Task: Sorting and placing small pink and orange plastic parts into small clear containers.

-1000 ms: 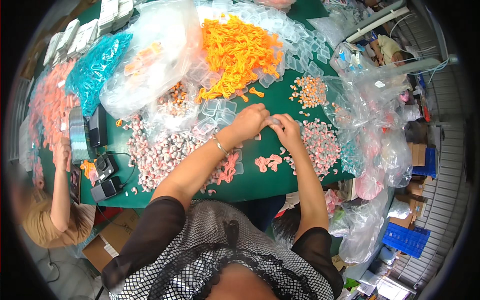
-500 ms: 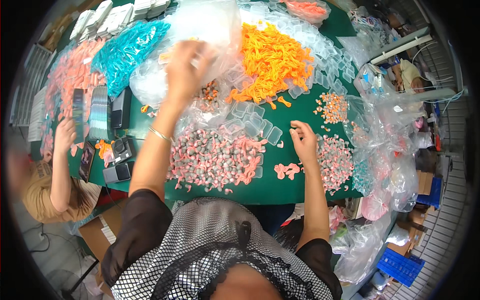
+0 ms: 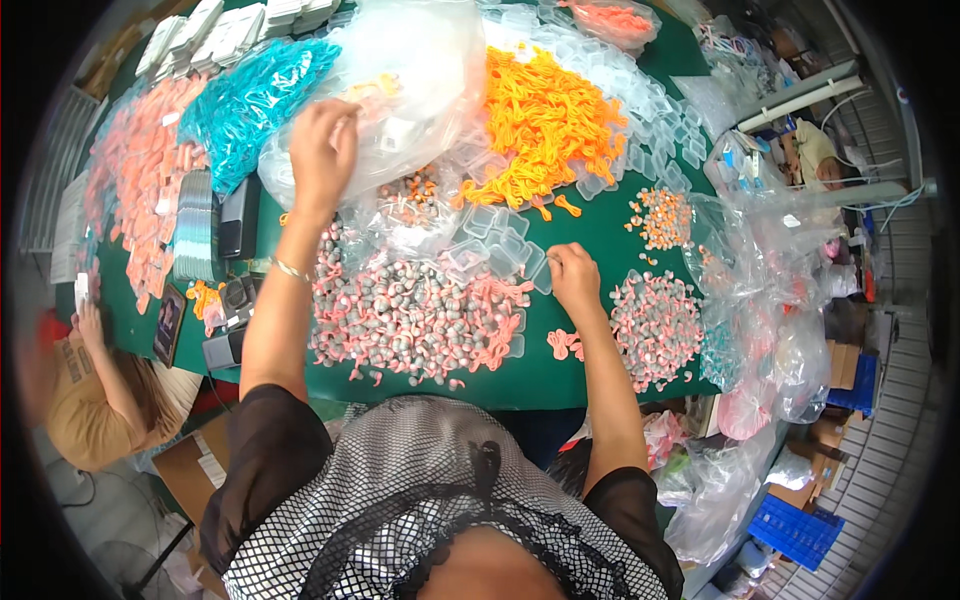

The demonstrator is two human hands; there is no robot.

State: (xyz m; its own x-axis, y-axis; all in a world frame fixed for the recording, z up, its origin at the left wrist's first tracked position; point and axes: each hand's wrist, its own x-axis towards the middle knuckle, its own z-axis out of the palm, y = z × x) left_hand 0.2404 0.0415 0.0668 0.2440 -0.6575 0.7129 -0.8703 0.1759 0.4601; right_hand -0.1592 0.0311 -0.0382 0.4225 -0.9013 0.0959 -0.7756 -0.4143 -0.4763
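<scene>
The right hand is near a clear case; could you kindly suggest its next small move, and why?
Perhaps bring the right hand onto the clear case, since that case lies close beside it, while the left hand is up by the large bag.

Green table (image 3: 600, 225), pale grey floor (image 3: 115, 525)

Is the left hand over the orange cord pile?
No, the left hand is in front of the large clear plastic bag, left of the orange cord pile.

I have the left arm (image 3: 278, 325) extended forward, left hand (image 3: 320, 155) loosely bent; the right hand (image 3: 575, 278) sits closer in, curled tighter.
</scene>
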